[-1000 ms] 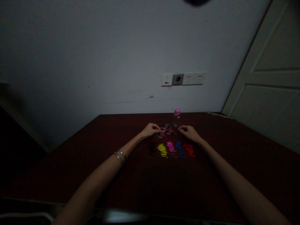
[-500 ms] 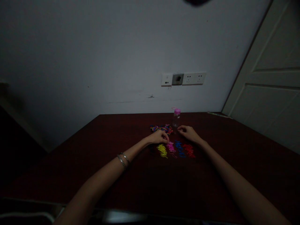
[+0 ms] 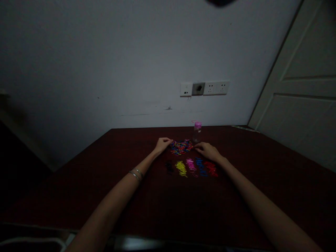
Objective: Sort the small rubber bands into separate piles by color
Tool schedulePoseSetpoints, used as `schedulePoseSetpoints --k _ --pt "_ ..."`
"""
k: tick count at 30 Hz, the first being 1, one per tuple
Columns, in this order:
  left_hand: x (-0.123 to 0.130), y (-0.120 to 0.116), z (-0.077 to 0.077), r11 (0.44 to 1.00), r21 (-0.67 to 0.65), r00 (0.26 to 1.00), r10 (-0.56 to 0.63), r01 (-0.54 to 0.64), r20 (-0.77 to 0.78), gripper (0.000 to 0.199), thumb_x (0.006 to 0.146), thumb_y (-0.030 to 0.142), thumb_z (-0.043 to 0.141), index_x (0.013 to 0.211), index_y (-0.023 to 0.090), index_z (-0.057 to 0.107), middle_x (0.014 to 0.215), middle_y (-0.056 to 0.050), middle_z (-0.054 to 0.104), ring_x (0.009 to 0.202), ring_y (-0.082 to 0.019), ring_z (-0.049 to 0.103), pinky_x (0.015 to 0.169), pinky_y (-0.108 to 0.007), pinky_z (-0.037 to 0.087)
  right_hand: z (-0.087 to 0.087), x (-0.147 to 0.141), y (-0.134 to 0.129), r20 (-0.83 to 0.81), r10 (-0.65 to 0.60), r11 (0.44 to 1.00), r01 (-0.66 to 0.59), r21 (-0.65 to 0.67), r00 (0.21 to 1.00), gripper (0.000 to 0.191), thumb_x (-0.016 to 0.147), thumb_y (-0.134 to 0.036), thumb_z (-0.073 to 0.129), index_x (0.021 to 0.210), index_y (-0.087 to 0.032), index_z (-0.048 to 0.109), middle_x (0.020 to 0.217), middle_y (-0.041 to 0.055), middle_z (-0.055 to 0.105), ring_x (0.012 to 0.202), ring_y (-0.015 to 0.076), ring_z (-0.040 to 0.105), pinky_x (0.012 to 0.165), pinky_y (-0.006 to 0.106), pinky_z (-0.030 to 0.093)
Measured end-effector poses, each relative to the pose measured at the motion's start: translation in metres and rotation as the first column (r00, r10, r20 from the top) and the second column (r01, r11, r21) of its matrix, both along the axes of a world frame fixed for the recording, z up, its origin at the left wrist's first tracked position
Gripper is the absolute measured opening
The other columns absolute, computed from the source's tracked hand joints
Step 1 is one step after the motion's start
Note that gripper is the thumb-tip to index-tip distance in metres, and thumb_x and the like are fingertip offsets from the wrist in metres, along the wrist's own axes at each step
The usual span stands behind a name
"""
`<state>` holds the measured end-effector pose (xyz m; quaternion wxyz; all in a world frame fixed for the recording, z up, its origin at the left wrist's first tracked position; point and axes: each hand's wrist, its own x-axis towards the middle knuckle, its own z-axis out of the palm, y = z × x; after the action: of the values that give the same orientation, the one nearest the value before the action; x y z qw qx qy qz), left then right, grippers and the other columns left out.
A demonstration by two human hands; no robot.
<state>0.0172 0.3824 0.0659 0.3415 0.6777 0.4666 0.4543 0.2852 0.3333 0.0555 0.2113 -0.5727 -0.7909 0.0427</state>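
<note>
A mixed pile of small coloured strands or bands lies on the dark table. My left hand is at the pile's left edge, thumb and fingertips pinched together; what they hold is too small to tell. At the pile's right edge is my right hand, its fingers also pressed together on something too small to name. Nearer me lie separate heaps in a row: black, yellow, pink, blue and red.
Behind the right hand stands a clear bottle with a pink lid. The dark red table meets a wall carrying sockets. A pale door is at the right.
My left hand has moved from above the pink heap back and left to the mixed pile's left edge, uncovering the pile and the black heap. My right hand has shifted slightly left.
</note>
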Motion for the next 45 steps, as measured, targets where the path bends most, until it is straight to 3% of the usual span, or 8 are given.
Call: schedulePoseSetpoints --k 3,6,14,18,23,27,35,45 --pt "-0.018 0.009 -0.007 0.988 0.017 0.988 0.151 -0.152 0.039 0.028 0.065 0.037 0.058 0.069 0.01 0.067 0.065 -0.004 0.063 0.061 -0.013 0.053 0.057 -0.022 0.038 0.002 -0.003 -0.003 0.047 0.008 1.0 -0.009 0.012 0.999 0.024 0.079 -0.031 0.048 0.095 -0.026 0.064 0.1 0.005 0.062 0.09 0.0202 0.057 0.07 0.027 0.042" --pt "-0.028 0.011 -0.011 0.975 0.021 0.975 0.221 -0.221 0.034 0.028 0.067 0.037 0.056 0.07 0.01 0.066 0.064 -0.004 0.063 0.061 -0.013 0.053 0.055 -0.021 0.038 0.005 -0.007 -0.006 0.056 0.014 1.0 -0.016 0.025 0.998 0.022 0.079 -0.03 0.047 0.092 -0.025 0.065 0.098 0.005 0.062 0.088 0.0196 0.057 0.067 0.026 0.041" --pt "-0.028 0.011 -0.014 0.986 -0.014 0.986 0.167 -0.167 -0.013 0.03 0.068 0.037 0.052 0.07 0.01 0.066 0.052 0.0 0.055 0.049 -0.01 0.046 0.049 -0.02 0.033 0.007 -0.008 -0.008 0.016 0.016 1.0 -0.016 0.024 1.0 0.017 0.077 -0.028 0.05 0.085 -0.023 0.064 0.092 0.004 0.063 0.084 0.018 0.057 0.065 0.024 0.04" --pt "-0.029 0.011 -0.014 0.986 -0.014 0.986 0.165 -0.165 0.006 0.029 0.07 0.035 0.05 0.07 0.01 0.066 0.051 0.0 0.054 0.048 -0.009 0.045 0.047 -0.02 0.032 0.009 -0.01 -0.006 -0.133 0.061 0.997 -0.052 0.065 0.989 0.016 0.077 -0.028 0.049 0.081 -0.021 0.063 0.089 0.0047 0.063 0.079 0.0163 0.057 0.067 0.025 0.041" --pt "-0.028 0.009 -0.014 0.985 -0.012 0.985 0.175 -0.175 -0.007 0.025 0.07 0.029 0.049 0.071 0.01 0.066 0.053 0.0 0.056 0.049 -0.009 0.046 0.049 -0.019 0.034 0.026 -0.027 -0.01 -0.407 0.17 0.977 -0.1 0.187 0.897 0.018 0.076 -0.031 0.051 0.079 -0.017 0.062 0.082 0.0051 0.062 0.077 0.016 0.056 0.071 0.027 0.043" --pt "-0.028 0.01 -0.014 0.985 0.0 0.984 0.174 -0.174 -0.041 0.024 0.069 0.025 0.048 0.071 0.01 0.067 0.055 -0.001 0.058 0.052 -0.01 0.048 0.053 -0.021 0.036 0.041 -0.042 -0.021 -0.469 0.227 0.962 -0.12 0.247 0.854 0.018 0.076 -0.032 0.052 0.079 -0.017 0.062 0.082 0.0048 0.061 0.078 0.0158 0.056 0.073 0.027 0.042" --pt "-0.026 0.01 -0.014 0.986 -0.018 0.984 0.165 -0.167 -0.066 0.024 0.068 0.023 0.048 0.073 0.01 0.068 0.053 -0.001 0.057 0.052 -0.01 0.048 0.052 -0.02 0.036 0.05 -0.056 -0.034 -0.386 0.294 0.942 -0.195 0.275 0.874 0.016 0.079 -0.029 0.05 0.081 -0.017 0.061 0.082 0.0045 0.058 0.078 0.0154 0.054 0.072 0.028 0.043" --pt "-0.026 0.01 -0.016 0.989 0.005 0.986 0.149 -0.149 -0.07 0.026 0.068 0.023 0.048 0.072 0.009 0.068 0.053 -0.001 0.057 0.051 -0.009 0.047 0.051 -0.019 0.035 0.043 -0.101 -0.063 -0.027 0.38 0.897 -0.361 0.256 0.925 0.012 0.082 -0.023 0.047 0.083 -0.019 0.058 0.095 0.0054 0.049 0.083 0.0145 0.05 0.069 0.026 0.043"
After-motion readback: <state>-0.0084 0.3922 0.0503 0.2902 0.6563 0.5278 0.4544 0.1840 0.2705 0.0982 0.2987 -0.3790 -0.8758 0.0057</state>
